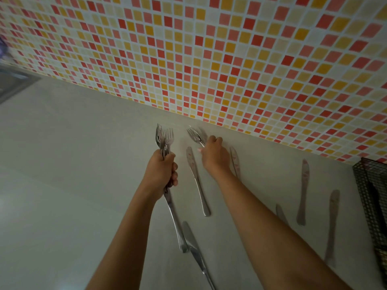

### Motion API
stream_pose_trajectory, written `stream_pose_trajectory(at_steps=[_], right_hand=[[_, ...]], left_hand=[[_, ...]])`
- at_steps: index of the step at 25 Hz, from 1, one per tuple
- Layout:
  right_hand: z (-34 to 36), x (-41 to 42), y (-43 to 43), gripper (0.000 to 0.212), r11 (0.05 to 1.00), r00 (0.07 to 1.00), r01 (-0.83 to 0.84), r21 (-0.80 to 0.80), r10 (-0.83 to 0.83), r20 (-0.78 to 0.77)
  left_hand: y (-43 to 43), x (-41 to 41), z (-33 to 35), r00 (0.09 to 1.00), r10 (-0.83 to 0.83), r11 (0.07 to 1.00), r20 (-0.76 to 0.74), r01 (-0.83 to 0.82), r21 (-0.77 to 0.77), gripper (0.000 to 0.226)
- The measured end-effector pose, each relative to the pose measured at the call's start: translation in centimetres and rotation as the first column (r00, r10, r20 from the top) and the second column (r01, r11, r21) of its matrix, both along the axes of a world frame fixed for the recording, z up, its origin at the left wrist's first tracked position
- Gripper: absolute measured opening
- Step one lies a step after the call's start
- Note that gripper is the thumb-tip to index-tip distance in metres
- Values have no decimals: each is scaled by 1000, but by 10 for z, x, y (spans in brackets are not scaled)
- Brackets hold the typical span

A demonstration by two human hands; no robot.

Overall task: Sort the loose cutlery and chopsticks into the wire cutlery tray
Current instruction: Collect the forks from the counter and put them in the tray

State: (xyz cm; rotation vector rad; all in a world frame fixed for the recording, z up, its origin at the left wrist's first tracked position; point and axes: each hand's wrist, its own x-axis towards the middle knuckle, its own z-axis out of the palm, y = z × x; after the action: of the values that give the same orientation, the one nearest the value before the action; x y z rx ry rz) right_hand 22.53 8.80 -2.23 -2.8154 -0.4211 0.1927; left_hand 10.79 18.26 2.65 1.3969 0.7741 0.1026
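My left hand is closed around a bunch of steel forks, tines pointing up toward the wall and handles trailing down to the counter. My right hand pinches one more fork by its neck, close to the wall. Several table knives lie loose on the pale counter: one knife between my hands, another knife near my left forearm, a third knife at the right. The dark wire cutlery tray stands at the right edge, only partly in view.
A wall of red, orange and yellow mosaic tiles rises behind the counter. A grey metal object sits blurred at the far left edge. More knives lie beside the tray.
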Motion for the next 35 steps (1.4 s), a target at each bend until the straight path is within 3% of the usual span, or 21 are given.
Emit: stream_pose_trajectory(at_steps=[6, 10, 14, 17, 19, 23, 25, 28, 32, 35], right_hand=[[21, 5, -5, 28, 1000, 975, 10, 8, -8, -221], [42, -3, -22, 29, 960, 930, 138, 245, -40, -366], [52, -36, -52, 22, 776, 899, 347, 527, -115, -422], [61, -72, -76, 11, 503, 865, 444, 741, -24, -502], [63, -90, -90, 8, 380, 854, 472, 796, 28, -520], [55, -118, -109, 9, 267, 819, 553, 789, 0, -573], [48, -131, -118, 17, 301, 838, 541, 786, -108, -535], [36, -144, -128, 22, 459, 897, 441, 771, -231, -376], [29, -152, -134, 14, 573, 919, 390, 721, -191, -345], [26, -158, -133, 9, 587, 912, 395, 707, -158, -379]], left_hand=[[-6, -4, -3, 1000, -10, 995, 1, 10, 98, 20], [-14, -8, 1, 999, -34, 995, 18, 32, 97, 25], [-32, -8, 2, 998, -42, 996, 56, 38, 75, 23], [-49, -8, 6, 992, -34, 998, 122, 40, -48, 15], [-61, -11, 7, 980, -37, 983, 195, 71, -169, 13], [-77, -25, -4, 944, 7, 917, 330, 126, -379, 11], [-83, -34, -11, 934, 34, 898, 355, 127, -421, 11], [-93, -42, -16, 941, 73, 884, 331, 93, -458, 20], [-99, -42, -18, 957, 120, 886, 263, 16, -463, 24], [-101, -40, -19, 966, 124, 904, 227, -15, -426, 21]])
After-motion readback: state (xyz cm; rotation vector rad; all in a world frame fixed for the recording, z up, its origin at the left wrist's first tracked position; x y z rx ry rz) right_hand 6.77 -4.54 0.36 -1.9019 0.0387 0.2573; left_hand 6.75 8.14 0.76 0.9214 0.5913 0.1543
